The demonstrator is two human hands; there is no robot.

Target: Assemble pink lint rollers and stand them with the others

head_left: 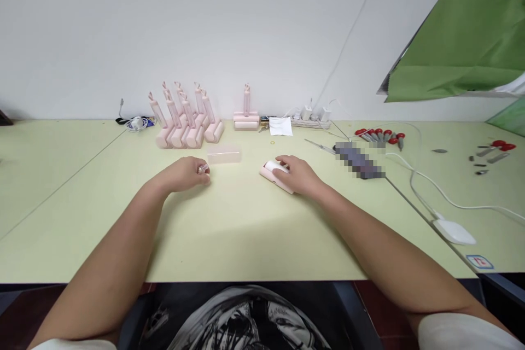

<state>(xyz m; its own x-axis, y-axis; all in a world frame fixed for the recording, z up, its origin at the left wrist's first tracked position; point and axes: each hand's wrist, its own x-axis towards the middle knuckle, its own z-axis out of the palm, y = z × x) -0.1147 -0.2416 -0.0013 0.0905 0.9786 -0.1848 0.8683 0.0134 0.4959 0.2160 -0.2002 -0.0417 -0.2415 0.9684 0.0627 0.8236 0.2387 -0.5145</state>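
My right hand (pixel 298 175) is closed around a pink lint roller head (pixel 275 177) with a white roll in it, low over the table. My left hand (pixel 186 174) has its fingers curled on a small clear plastic piece (pixel 203 168), most of it hidden in the grip. Between the hands, a little farther back, lies a translucent pink roller cover (pixel 223 153). Behind my left hand several pink lint rollers (pixel 186 126) with clear handles stand upright in a group. One more lint roller (pixel 246 112) stands apart near the wall.
Near the wall lie a white paper (pixel 281 126) and a power strip (pixel 310 122) with chargers. A blurred dark object (pixel 359 161) is to the right. Several red-ended tools (pixel 379 135), white cables and a white pad (pixel 454 231) are farther right. A coiled cable (pixel 136 123) sits back left.
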